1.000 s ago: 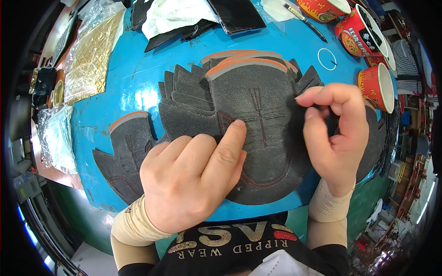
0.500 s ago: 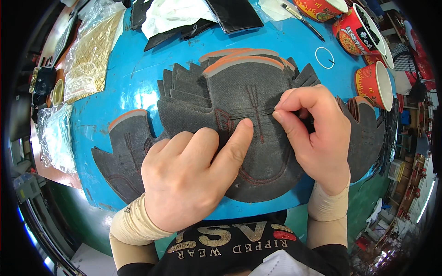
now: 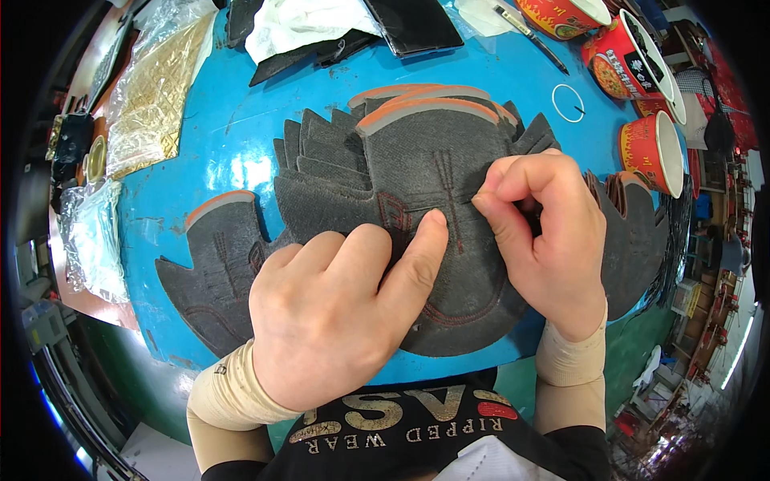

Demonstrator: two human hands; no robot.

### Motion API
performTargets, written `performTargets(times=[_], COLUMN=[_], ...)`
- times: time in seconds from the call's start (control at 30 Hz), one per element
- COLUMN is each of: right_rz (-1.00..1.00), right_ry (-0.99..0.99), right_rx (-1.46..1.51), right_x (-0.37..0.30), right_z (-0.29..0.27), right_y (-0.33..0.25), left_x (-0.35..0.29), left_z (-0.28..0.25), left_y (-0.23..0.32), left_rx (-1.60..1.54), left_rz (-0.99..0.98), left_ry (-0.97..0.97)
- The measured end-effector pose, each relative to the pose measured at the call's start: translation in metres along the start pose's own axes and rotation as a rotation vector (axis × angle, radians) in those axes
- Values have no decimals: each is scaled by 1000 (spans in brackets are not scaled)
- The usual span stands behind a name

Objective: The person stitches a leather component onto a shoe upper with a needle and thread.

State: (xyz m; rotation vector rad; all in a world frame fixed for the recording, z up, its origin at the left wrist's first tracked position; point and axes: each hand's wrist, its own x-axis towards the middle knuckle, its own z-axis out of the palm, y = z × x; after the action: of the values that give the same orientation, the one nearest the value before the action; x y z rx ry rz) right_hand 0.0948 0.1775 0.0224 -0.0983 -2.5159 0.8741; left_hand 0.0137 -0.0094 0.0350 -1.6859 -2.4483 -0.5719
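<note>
The stitched dark panel (image 3: 469, 268), with an orange upper edge (image 3: 425, 104), lies flat on the blue table (image 3: 265, 100), between the two hands and partly under both. The left hand (image 3: 329, 313) covers the lower left side of the panel; its index finger is stretched out and its tip rests near the panel's middle, while the other fingers are bent. I cannot tell if its palm closes on something. The right hand (image 3: 553, 232) is over the right side of the panel, thumb and index finger pinched together just beside the central stitching; I cannot tell if a thread is between them. The two hands are near each other, but not touching. Left of the panel lies a similar dark piece (image 3: 216, 272); right of it, several dark pieces (image 3: 638, 248). Beyond the panel, to the right, lie a white ring (image 3: 553, 103) and a pen (image 3: 532, 40).
</note>
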Motion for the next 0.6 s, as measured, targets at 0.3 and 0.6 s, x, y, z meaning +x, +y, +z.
performTargets(times=[0.3, 0.6], right_rz=[48, 31], right_ry=[-144, -91], right_rx=[58, 39], right_x=[1, 0], right_z=[-21, -10], right_y=[1, 1], left_x=[-1, -2], left_z=[0, 0], left_y=[-1, 0], left_rx=[-14, -19], left_rz=[2, -4], left_ry=[12, -9])
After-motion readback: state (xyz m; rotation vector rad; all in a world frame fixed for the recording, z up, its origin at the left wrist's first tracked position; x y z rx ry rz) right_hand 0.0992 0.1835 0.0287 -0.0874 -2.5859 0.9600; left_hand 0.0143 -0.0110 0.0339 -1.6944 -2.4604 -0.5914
